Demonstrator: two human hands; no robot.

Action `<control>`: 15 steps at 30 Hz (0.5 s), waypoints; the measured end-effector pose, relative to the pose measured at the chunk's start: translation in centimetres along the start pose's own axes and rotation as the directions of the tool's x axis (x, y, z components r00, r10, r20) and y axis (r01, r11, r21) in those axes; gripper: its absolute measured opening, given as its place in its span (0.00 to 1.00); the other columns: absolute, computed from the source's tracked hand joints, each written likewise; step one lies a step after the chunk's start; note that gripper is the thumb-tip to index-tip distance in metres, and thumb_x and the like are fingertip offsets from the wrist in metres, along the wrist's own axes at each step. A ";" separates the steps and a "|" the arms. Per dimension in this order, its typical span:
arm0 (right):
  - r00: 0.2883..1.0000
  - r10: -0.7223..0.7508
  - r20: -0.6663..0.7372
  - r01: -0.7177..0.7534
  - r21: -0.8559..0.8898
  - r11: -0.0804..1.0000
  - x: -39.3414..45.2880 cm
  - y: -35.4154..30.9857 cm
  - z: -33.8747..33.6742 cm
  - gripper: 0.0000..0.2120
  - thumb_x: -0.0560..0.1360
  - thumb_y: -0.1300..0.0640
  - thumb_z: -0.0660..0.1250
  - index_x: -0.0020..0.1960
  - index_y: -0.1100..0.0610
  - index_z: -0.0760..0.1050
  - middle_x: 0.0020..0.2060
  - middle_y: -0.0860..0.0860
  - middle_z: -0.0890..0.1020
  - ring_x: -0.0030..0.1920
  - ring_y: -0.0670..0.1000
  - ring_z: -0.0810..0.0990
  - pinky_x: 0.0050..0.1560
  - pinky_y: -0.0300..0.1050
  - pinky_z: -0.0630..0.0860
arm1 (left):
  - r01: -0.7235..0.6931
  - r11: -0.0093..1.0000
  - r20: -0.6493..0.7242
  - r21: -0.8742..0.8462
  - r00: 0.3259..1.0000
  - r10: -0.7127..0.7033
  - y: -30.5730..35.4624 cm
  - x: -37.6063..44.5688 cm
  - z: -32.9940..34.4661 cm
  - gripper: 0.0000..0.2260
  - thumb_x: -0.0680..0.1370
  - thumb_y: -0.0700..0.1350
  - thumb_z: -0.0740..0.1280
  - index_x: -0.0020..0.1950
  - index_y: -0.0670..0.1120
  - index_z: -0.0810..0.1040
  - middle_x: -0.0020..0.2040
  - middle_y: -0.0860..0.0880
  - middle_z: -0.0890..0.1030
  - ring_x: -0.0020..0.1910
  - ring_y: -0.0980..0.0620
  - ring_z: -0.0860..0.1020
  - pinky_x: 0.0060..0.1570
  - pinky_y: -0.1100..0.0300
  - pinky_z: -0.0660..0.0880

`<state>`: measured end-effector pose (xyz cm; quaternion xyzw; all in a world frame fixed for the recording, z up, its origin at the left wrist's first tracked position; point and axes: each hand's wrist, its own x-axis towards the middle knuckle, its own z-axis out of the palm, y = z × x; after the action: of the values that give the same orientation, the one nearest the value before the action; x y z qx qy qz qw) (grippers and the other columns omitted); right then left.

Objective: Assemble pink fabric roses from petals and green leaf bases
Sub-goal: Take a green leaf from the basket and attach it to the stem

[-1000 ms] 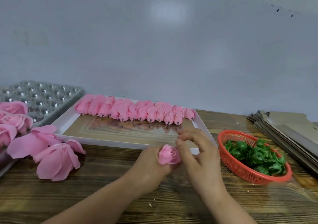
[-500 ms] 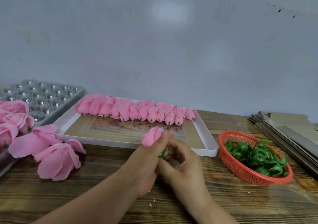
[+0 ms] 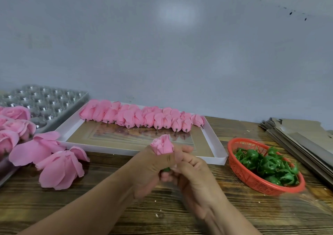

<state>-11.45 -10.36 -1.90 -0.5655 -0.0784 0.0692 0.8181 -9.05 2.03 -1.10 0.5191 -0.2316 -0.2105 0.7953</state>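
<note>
So, soft pink rosebud (image 3: 162,144), folded petals, gripped in my left hand (image 3: 151,166); right hand (image 3: 192,173) pinching green base (image 3: 166,169) underneath.

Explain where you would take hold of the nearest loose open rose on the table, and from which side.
Take the open rose by its narrow end at the upper right, where the petals gather. Come from above on the right: the wide, floppy petals fan toward the near left and would likely crumple.

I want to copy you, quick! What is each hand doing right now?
Left hand: fingers curled round the pink rosebud, holding it up.
Right hand: fingers curled at the green base under the bud; exact grip is hidden.
</note>
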 end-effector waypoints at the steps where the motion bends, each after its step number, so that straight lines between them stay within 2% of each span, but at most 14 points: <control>1: 1.000 0.017 0.004 -0.017 0.030 0.999 0.0 0.0 0.0 0.09 0.61 0.68 0.73 0.41 0.65 0.80 0.27 0.57 0.78 0.26 0.49 0.77 0.34 0.42 0.78 | -0.003 1.000 0.032 0.020 0.999 0.002 0.2 -0.1 -0.1 0.20 0.56 0.62 0.80 0.39 0.51 0.86 0.55 0.39 0.72 0.37 0.47 0.67 0.31 0.65 0.65; 3: 0.999 0.047 0.019 -0.048 0.088 0.995 0.1 0.0 0.0 0.07 0.62 0.67 0.69 0.40 0.66 0.80 0.27 0.58 0.77 0.26 0.51 0.77 0.33 0.42 0.78 | 0.008 0.999 0.083 0.047 0.996 -0.012 0.5 -0.1 -0.2 0.18 0.57 0.61 0.81 0.38 0.51 0.85 0.56 0.37 0.70 0.32 0.48 0.67 0.29 0.65 0.67; 4: 0.998 0.060 0.028 -0.063 0.107 0.992 0.1 0.0 0.0 0.08 0.62 0.66 0.68 0.40 0.66 0.80 0.28 0.59 0.77 0.26 0.51 0.77 0.33 0.43 0.79 | 0.014 0.998 0.094 0.057 0.995 -0.019 0.6 -0.1 -0.3 0.17 0.57 0.61 0.80 0.37 0.51 0.85 0.55 0.37 0.71 0.29 0.52 0.67 0.27 0.66 0.67; 7: 0.998 0.055 0.022 -0.057 0.113 0.992 0.1 0.1 0.0 0.08 0.63 0.66 0.71 0.41 0.64 0.82 0.33 0.60 0.78 0.29 0.52 0.79 0.36 0.42 0.80 | 0.044 0.999 -0.012 0.031 0.999 -0.044 0.3 0.1 -0.4 0.14 0.63 0.56 0.78 0.41 0.49 0.86 0.47 0.40 0.75 0.28 0.54 0.68 0.28 0.65 0.67; 9: 1.000 -0.013 0.003 0.012 0.049 0.999 0.0 0.4 0.1 0.10 0.63 0.69 0.70 0.44 0.63 0.82 0.36 0.62 0.80 0.36 0.55 0.81 0.44 0.48 0.80 | 0.058 0.998 -0.115 -0.021 0.992 -0.060 -0.2 0.4 -0.4 0.13 0.65 0.52 0.75 0.45 0.46 0.86 0.40 0.42 0.80 0.35 0.47 0.76 0.39 0.57 0.74; 11: 0.992 -0.123 -0.032 0.121 -0.073 0.990 0.0 0.8 0.5 0.16 0.63 0.69 0.69 0.50 0.62 0.81 0.42 0.67 0.81 0.45 0.60 0.79 0.54 0.59 0.75 | 0.048 0.998 -0.175 -0.050 0.983 -0.056 -0.4 0.6 -0.2 0.12 0.64 0.50 0.74 0.44 0.46 0.86 0.40 0.41 0.82 0.40 0.44 0.80 0.46 0.51 0.77; 13: 0.972 -0.223 -0.067 0.210 -0.168 0.963 -0.1 1.2 0.7 0.16 0.64 0.69 0.69 0.51 0.62 0.81 0.45 0.69 0.80 0.47 0.60 0.78 0.55 0.64 0.72 | 0.028 0.999 -0.206 -0.043 0.978 -0.037 -0.7 0.7 0.3 0.10 0.65 0.51 0.77 0.42 0.47 0.86 0.37 0.41 0.83 0.36 0.47 0.82 0.42 0.54 0.79; 15: 0.968 -0.241 -0.070 0.224 -0.195 0.955 -0.1 1.2 0.6 0.12 0.66 0.70 0.70 0.48 0.61 0.82 0.43 0.67 0.82 0.44 0.58 0.79 0.50 0.58 0.75 | 0.030 0.999 -0.242 -0.026 0.970 -0.036 -1.0 0.7 0.6 0.13 0.65 0.53 0.78 0.43 0.46 0.85 0.38 0.43 0.83 0.36 0.48 0.81 0.43 0.53 0.78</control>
<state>-11.71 -9.39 -2.80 -0.6287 -0.1125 -0.0614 0.7670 -8.92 0.87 -1.72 0.5357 -0.1217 -0.1612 0.8199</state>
